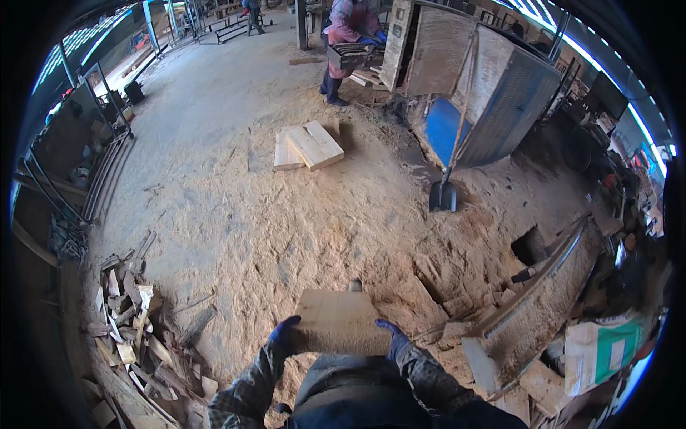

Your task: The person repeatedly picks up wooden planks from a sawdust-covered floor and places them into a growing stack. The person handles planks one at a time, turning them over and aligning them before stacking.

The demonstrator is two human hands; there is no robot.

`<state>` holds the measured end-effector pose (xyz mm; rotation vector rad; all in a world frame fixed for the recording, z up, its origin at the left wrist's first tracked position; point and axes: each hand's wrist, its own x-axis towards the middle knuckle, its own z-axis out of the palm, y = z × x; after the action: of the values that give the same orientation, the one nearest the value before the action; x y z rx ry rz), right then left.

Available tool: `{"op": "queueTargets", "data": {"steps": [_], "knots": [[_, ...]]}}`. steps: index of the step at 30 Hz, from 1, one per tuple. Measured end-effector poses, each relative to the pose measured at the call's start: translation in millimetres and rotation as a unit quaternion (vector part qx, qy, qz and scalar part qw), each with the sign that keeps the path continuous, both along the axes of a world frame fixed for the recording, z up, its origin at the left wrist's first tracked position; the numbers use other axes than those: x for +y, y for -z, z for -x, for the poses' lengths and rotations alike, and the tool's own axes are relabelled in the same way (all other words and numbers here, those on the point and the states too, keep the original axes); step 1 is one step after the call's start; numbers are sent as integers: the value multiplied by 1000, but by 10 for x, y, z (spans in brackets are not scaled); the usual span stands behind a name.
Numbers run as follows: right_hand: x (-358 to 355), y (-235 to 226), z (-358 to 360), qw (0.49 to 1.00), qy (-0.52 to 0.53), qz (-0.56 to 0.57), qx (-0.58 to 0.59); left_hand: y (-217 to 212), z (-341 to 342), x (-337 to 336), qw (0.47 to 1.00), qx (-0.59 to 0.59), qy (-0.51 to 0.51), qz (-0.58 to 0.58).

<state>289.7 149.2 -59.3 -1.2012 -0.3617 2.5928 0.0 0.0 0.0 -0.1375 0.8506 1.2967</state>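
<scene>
1. Wooden board point(341, 322) sits closest, held flat at waist height over the sawdust floor point(236, 214), long axis running left-right across the body.
2. Left hand point(283, 333), blue-gloved, is clamped on the board's left end.
3. Right hand point(391, 337), also gloved, is wrapped round the right end; both equally near, one per end.
4. Plank stack point(307, 146) lies well ahead, slightly left; shovel point(443, 191) ahead-right.

Even daylight, bright on the sawdust floor point(236, 200), soft shadows. Heavy fisheye bending, black vignette at rim. Scrap wood pile point(136, 322) left of floor dimmer. Sharp centre.
</scene>
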Motion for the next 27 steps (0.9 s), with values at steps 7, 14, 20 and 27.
{"op": "queueTargets", "data": {"steps": [7, 14, 20, 27], "knots": [[2599, -720, 1996, 997, -25, 43, -64, 317, 1794, 2431, 998, -47, -12, -36], [4844, -988, 3458, 994, 1, -104, -33, -335, 3162, 4394, 994, 84, -20, -60], [4941, -681, 3150, 943, -55, -214, -248, 18, 3064, 4770, 964, 246, 18, 94], [1979, 551, 573, 629, -307, -441, -562, 1049, 1846, 3748, 946, 31, 320, 34]]}}
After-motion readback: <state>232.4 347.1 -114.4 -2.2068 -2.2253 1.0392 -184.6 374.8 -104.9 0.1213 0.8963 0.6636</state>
